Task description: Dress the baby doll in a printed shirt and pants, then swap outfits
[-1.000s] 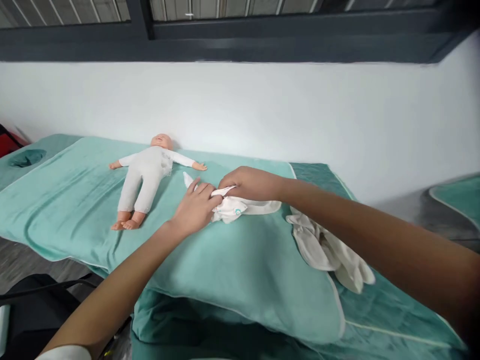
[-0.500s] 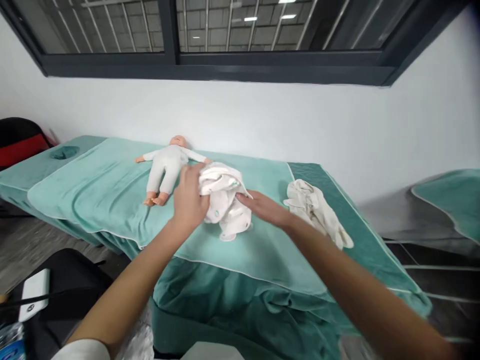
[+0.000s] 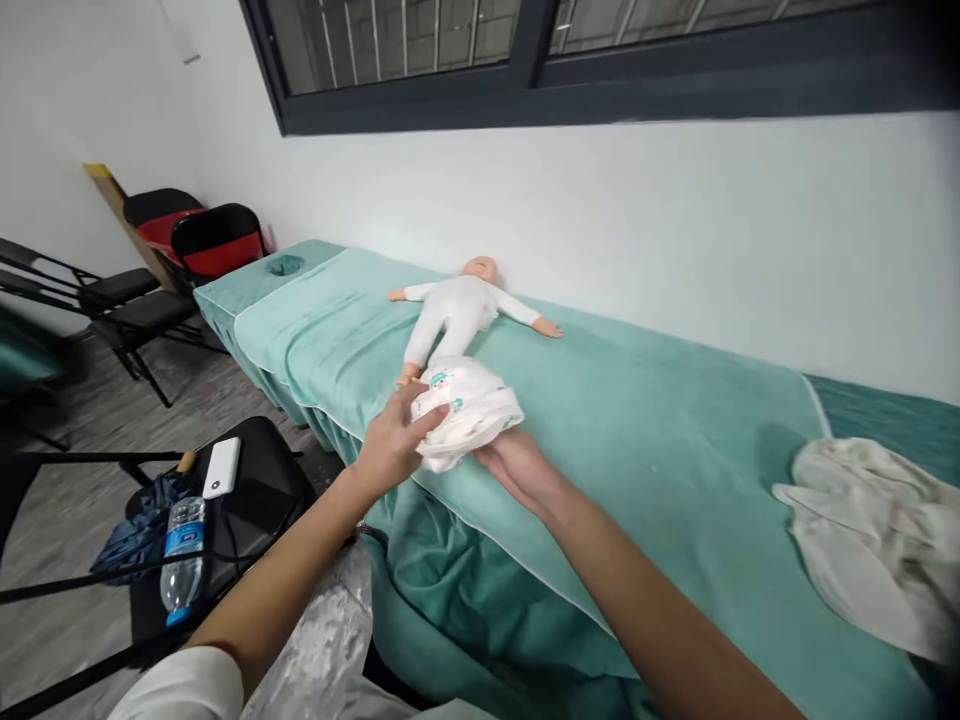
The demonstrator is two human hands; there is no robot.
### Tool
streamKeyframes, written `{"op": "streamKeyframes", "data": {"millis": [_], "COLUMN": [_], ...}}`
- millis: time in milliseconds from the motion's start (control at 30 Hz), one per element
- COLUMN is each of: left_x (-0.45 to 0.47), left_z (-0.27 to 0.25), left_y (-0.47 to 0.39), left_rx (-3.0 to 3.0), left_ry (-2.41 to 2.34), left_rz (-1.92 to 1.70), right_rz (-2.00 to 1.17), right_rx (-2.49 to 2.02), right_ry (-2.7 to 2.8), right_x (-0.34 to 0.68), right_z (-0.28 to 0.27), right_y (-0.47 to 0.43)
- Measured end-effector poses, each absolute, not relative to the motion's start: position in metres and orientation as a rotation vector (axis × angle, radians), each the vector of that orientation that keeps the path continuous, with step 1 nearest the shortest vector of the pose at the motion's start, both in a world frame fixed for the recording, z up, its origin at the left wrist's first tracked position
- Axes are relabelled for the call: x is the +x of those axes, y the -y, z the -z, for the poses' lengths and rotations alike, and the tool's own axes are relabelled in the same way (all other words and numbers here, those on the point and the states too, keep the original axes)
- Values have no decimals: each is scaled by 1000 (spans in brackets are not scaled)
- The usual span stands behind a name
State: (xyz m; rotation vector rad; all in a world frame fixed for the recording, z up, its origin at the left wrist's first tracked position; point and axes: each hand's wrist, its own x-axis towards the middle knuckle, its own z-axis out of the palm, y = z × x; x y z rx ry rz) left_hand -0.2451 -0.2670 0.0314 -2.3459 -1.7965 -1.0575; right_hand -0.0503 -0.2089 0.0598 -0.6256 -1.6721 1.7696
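A bunched white baby garment [image 3: 476, 405] with small coloured prints is held up between my hands, above the near side of the bed. My left hand [image 3: 391, 442] pinches its left side, thumb on top and fingers partly hidden in the cloth. From below and the right, my right hand [image 3: 519, 470] grips the underside, its fingertips hidden by the fabric. Just beyond lies a baby doll [image 3: 457, 308] on its back in a white outfit, arms spread. The garment covers part of the doll's lower legs in this view.
The bed [image 3: 622, 400] has a green cover and stands along the wall under a window. A crumpled off-white cloth [image 3: 874, 540] lies at its right end. At left, a black chair [image 3: 274, 460] holds a water bottle [image 3: 184, 555] and a white phone-like device [image 3: 222, 468].
My view has swung left, bringing the chairs and bottle into sight. The garment is now more compactly bunched, and my right hand has moved from its side to underneath it.
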Motion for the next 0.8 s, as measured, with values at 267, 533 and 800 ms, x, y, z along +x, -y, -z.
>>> {"op": "streamKeyframes", "data": {"millis": [267,533,800], "left_x": [-395,-482,-498], "left_z": [35,88,118], "left_y": [303,394,425], "left_rx": [-1454,-551,-480], "left_ry": [2435,2813,2963], "left_rz": [917,695,339], "right_rz": [-1959,-1881,-1723], "right_rx": [-826,-1206,-1410], "right_ry": [1795,1707,1468], "right_x": [16,123,179], "right_z": [-12,10,22], "right_y": [213,213,229]}}
